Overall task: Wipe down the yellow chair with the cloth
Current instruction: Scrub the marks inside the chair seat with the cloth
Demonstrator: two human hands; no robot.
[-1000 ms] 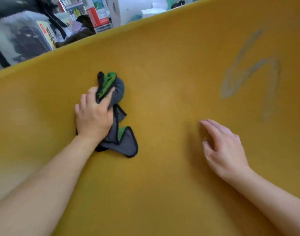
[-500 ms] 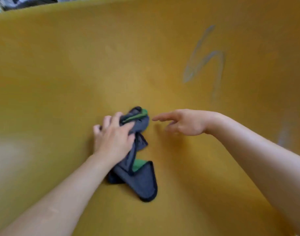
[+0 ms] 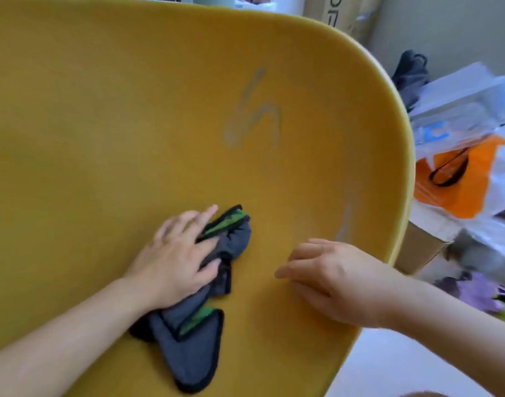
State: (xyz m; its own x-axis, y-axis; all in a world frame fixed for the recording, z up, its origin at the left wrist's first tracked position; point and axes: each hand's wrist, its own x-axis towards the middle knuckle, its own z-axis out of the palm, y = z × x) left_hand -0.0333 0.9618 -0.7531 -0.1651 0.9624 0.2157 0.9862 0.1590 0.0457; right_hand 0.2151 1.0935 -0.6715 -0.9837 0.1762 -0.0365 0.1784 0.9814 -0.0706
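The yellow chair (image 3: 108, 133) fills most of the view, its curved rim running down the right side. A pale grey smear (image 3: 254, 110) marks its surface above centre, and a second streak (image 3: 346, 216) lies near the right rim. My left hand (image 3: 177, 259) presses a crumpled grey cloth (image 3: 194, 348) with green patches and black edging flat against the chair. My right hand (image 3: 331, 279) rests on the chair just right of the cloth, fingers loosely curled and holding nothing.
Beyond the right rim lie an orange and white plastic bag (image 3: 460, 179), clear plastic bags (image 3: 463, 101), a cardboard box (image 3: 420, 247), a dark bag (image 3: 411, 73) and something purple (image 3: 474, 293) on a pale floor. Cardboard boxes (image 3: 340, 15) stand behind the chair.
The view swung to the right, bringing the chair's right rim and the clutter into sight. My left hand slid the cloth rightward. My right hand pulled back from the cloth and lowered onto the chair.
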